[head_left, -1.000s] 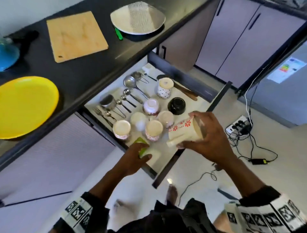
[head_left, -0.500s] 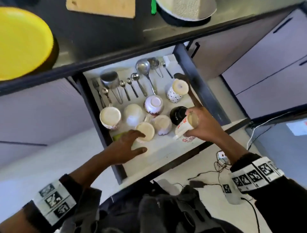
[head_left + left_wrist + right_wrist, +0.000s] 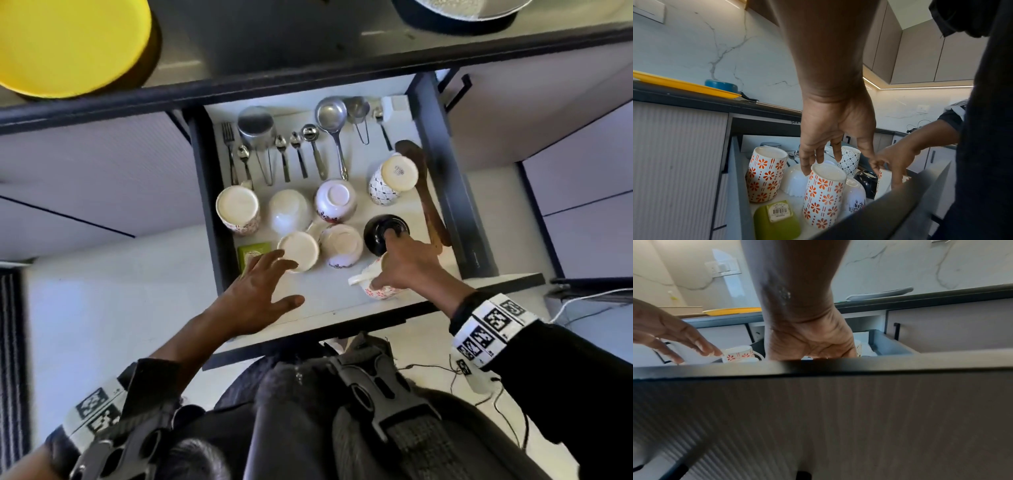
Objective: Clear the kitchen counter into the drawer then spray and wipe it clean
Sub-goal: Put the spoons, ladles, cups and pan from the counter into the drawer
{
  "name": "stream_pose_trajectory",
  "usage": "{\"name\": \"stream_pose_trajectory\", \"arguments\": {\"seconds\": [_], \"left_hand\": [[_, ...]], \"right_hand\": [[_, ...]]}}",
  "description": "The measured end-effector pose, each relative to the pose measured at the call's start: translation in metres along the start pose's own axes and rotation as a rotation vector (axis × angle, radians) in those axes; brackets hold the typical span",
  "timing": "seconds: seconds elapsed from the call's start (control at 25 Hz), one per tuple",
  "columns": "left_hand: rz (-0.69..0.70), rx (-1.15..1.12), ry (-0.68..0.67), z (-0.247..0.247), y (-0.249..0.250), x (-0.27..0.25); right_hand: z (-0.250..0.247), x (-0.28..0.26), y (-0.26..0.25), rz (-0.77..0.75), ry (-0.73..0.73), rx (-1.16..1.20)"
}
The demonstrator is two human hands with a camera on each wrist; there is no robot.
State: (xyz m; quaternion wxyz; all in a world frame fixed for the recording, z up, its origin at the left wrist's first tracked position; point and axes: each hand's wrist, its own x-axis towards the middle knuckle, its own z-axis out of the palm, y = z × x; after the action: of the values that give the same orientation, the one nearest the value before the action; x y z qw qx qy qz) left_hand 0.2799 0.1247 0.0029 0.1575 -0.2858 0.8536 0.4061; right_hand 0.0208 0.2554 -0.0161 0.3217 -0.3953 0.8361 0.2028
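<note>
Left hand fingers spread, tips touching upturned cup | right hand fingers gripping flowered mug

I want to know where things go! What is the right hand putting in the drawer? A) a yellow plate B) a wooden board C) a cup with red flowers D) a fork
C: the right hand grips a cup with red flowers at the front of the open drawer, beside the black bowl.

Home kitchen, dark counter, open drawer of cups and cutlery, marble backsplash
</note>
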Motion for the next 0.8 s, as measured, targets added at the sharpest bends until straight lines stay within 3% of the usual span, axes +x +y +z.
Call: {"name": "stream_pose_trajectory", "arguments": {"seconds": [0.56, 0.68, 0.8], "left_hand": [[-0.176, 0.043, 0.05, 0.052, 0.014, -0.012], [-0.166, 0.05, 0.057, 0.053, 0.008, -0.013], [-0.162, 0.102, 0.08, 0.056, 0.016, -0.016]], "right_hand": [[0.009, 0.0, -0.009, -0.156, 0.021, -0.066], [0.005, -0.002, 0.006, -0.181, -0.02, 0.027], [0.006, -0.006, 0.031, -0.222, 0.067, 0.195]]}}
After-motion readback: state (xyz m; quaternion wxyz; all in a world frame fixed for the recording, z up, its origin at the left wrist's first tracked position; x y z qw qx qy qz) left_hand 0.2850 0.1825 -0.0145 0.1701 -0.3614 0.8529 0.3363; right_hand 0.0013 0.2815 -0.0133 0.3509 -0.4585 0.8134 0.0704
